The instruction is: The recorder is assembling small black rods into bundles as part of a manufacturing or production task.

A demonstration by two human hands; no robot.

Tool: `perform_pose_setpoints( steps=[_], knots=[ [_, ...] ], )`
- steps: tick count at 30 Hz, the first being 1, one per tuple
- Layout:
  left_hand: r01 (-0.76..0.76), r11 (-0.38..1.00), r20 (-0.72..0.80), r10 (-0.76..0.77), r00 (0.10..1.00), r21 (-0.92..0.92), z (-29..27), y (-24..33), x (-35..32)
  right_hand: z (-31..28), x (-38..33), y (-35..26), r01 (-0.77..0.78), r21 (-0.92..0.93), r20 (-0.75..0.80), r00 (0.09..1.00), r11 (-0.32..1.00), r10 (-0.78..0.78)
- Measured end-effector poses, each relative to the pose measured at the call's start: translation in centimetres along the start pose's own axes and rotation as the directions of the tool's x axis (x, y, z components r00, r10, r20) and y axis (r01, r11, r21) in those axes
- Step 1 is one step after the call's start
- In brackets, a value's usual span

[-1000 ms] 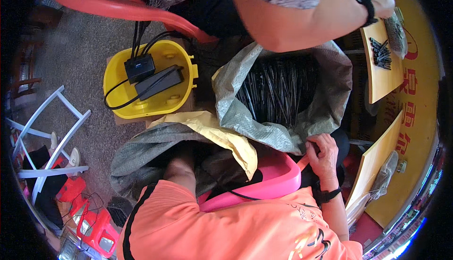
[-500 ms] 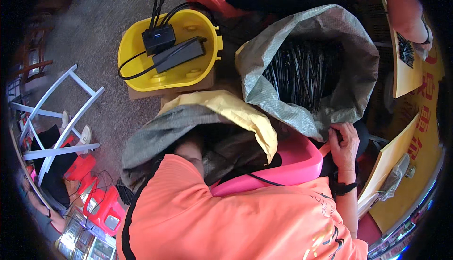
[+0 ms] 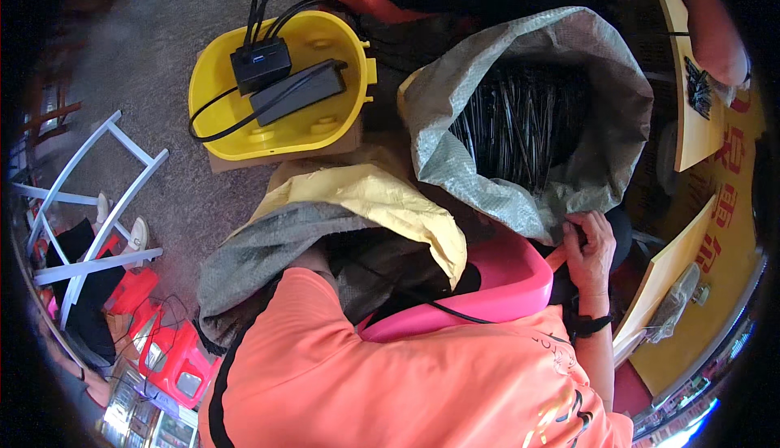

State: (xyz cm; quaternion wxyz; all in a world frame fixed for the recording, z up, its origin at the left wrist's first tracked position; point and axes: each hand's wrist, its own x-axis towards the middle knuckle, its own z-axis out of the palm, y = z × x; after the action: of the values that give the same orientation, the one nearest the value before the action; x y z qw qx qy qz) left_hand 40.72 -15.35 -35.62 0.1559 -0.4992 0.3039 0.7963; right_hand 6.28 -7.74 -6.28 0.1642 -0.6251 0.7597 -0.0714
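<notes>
My left forearm [image 3: 320, 259] reaches down into a nearer woven sack [image 3: 268, 235] with a folded-back yellow rim. Inside its dark mouth the left hand is hidden. With bent fingers, my right hand [image 3: 591, 245] is closed at the front rim of a larger grey-green woven sack [image 3: 455, 151]. A dark band circles the right wrist. Thin, dark, shiny sticks [image 3: 520, 127] stand bunched in the larger sack. Between the sacks and my body lies a pink plastic seat or tub [image 3: 520, 285], a black cord crossing it.
A yellow plastic tub [image 3: 236, 149] holds a black box and an adapter with cables. White metal legs [image 3: 101, 265] and red plastic stools [image 3: 175, 363] stand left. At right, another person's arm [image 3: 719, 30] reaches over a wooden board [image 3: 697, 135] with small dark pieces.
My left forearm has sunk deeper into the nearer sack, and less of it shows. The tub and sack have shifted slightly left in view. The other person's arm has moved; my right hand stays put.
</notes>
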Motion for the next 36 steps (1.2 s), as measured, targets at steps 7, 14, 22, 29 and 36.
perform_pose_setpoints(
  steps=[7,14,22,29,36],
  knots=[
    [-0.009,1.0,-0.005,0.009,1.0,-0.001,-0.1,-0.3,-0.4,-0.2,0.1,0.2,-0.027,-0.008,0.006,1.0,1.0,0.027],
    [-0.026,1.0,-0.002,0.026,1.0,0.001,0.3,-0.2,-0.5,-0.1,0.2,0.2,-0.011,-0.011,0.008,1.0,1.0,0.012],
    [-0.034,0.999,-0.016,0.034,0.999,-0.009,0.0,-0.9,-1.3,-0.2,0.2,0.0,-0.025,-0.02,0.02,0.999,0.999,0.026],
    [-0.046,0.999,-0.024,0.045,0.999,-0.014,-0.2,-1.3,-1.9,-0.1,0.5,0.0,0.004,0.003,-0.004,1.0,1.0,-0.004],
    [-0.053,0.998,-0.029,0.052,0.998,-0.017,-0.1,-1.6,-2.5,-0.1,0.3,0.0,0.01,-0.001,-0.006,1.0,1.0,-0.01]
  ],
)
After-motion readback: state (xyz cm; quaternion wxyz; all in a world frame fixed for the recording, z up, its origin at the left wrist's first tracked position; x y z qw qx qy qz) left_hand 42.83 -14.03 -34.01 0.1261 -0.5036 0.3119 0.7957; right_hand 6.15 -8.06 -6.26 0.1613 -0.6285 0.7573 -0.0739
